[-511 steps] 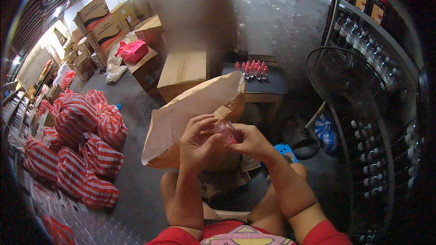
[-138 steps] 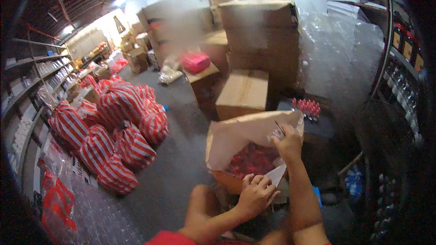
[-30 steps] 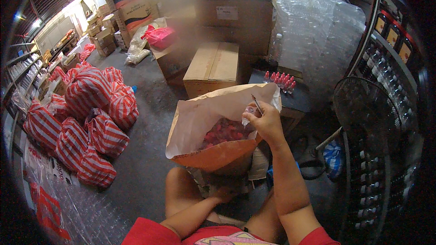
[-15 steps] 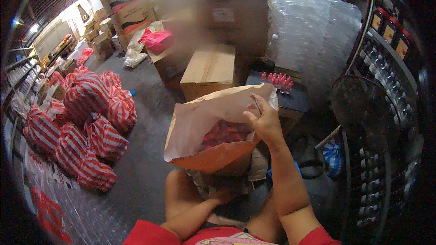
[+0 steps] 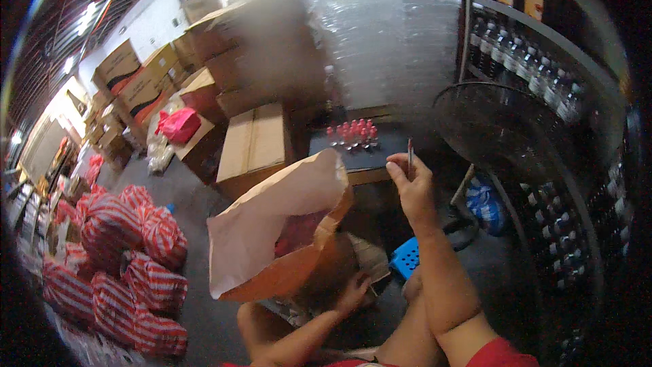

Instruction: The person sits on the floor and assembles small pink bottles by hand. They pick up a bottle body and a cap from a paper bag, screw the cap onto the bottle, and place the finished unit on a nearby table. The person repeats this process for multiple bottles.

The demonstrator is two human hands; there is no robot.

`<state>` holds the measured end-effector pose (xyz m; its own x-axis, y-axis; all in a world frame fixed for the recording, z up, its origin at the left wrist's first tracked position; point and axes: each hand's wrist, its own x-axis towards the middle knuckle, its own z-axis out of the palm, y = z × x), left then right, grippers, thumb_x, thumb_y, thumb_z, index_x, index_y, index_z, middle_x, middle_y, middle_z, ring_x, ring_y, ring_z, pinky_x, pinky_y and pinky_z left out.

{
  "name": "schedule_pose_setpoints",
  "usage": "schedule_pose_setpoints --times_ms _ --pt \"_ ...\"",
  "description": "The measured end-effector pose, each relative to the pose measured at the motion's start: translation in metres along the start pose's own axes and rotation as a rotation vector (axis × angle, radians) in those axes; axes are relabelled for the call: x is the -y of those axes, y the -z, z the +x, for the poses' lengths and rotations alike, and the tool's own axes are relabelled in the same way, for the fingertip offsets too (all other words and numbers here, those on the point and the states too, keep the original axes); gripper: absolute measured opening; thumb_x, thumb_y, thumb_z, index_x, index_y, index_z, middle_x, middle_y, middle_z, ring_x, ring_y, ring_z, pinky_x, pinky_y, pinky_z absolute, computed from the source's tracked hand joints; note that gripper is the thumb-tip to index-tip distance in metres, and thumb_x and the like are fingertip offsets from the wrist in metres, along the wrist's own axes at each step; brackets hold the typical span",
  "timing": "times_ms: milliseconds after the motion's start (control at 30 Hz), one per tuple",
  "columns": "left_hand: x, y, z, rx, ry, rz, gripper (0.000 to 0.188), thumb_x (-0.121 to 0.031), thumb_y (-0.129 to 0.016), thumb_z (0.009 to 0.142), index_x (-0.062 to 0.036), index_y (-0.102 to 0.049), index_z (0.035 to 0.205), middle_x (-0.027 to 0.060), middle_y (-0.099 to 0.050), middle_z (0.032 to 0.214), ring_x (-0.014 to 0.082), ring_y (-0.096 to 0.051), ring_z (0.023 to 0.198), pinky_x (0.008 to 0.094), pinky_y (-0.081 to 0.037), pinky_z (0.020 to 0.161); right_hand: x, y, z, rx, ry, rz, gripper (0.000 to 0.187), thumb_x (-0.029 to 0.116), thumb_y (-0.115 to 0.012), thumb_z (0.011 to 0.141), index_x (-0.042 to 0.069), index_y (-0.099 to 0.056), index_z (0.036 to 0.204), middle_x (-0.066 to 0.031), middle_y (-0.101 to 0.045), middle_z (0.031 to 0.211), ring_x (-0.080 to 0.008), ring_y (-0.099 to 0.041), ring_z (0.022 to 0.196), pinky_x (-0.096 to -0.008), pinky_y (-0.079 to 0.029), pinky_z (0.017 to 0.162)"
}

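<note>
My right hand [image 5: 415,187] is raised to the right of the paper bag, its fingers closed on a slim pen-like stick [image 5: 410,153] that points upward. Its exact kind is too small to tell. The large brown paper bag [image 5: 278,207] stands wide-mouthed and tilted in front of me, with a pile of small red pieces [image 5: 299,232] inside. Low beside the bag, my left hand [image 5: 354,293] rests against a cardboard box [image 5: 368,258] under it. Its fingers are partly hidden.
Small red-capped bottles [image 5: 352,132] stand on a dark-topped box ahead. A closed carton [image 5: 252,143] is left of them. Striped red-and-white bags [image 5: 115,224] are heaped at left. A shelf of dark bottles [image 5: 519,61], a fan [image 5: 485,122] and a blue perforated piece [image 5: 406,258] are right.
The view has swung to the right. My right hand has moved from above the bag's rim to clear of its right side, still holding the stick. My left hand now shows beside the box.
</note>
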<state>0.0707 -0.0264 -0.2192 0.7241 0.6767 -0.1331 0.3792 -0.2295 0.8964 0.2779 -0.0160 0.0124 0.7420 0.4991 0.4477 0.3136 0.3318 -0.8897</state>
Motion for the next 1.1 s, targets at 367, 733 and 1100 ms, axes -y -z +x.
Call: schedule_pose_setpoints --times_ms 367,733,1100 --pt "-0.125 -0.005 0.325 -0.61 -0.453 0.214 0.038 -0.008 -0.062 0.072 -0.0003 -0.051 0.107 0.021 -0.045 0.108 0.0366 -0.048 0.096 0.0408 -0.039 0.087 0.011 0.101 -0.022 0.72 -0.066 -0.687 0.025 0.027 -0.063 0.08 0.006 -0.062 0.093 -0.015 -0.062 0.081 -0.0301 -0.06 0.074 -0.0379 -0.047 0.067" --pt "-0.099 0.078 0.449 -0.779 -0.055 0.671 0.055 -0.022 -0.059 0.079 -0.0052 -0.039 0.128 0.0156 -0.032 0.136 0.0407 -0.048 0.108 0.0471 -0.042 0.088 0.039 0.153 -0.016 0.794 -0.307 -0.707 0.032 0.034 -0.058 0.084 0.01 -0.056 0.105 -0.0145 -0.06 0.083 -0.0346 -0.06 0.077 -0.0432 -0.049 0.065" --pt "-0.057 0.113 0.463 -0.589 -0.267 0.837 0.023 -0.008 -0.053 0.08 -0.0033 -0.052 0.103 0.0201 -0.048 0.112 0.0415 -0.055 0.092 0.0466 -0.046 0.075 0.035 0.14 -0.012 0.857 -0.328 -0.631 0.032 0.027 -0.058 0.084 0.007 -0.054 0.108 -0.0151 -0.059 0.093 -0.034 -0.059 0.083 -0.0425 -0.047 0.069"
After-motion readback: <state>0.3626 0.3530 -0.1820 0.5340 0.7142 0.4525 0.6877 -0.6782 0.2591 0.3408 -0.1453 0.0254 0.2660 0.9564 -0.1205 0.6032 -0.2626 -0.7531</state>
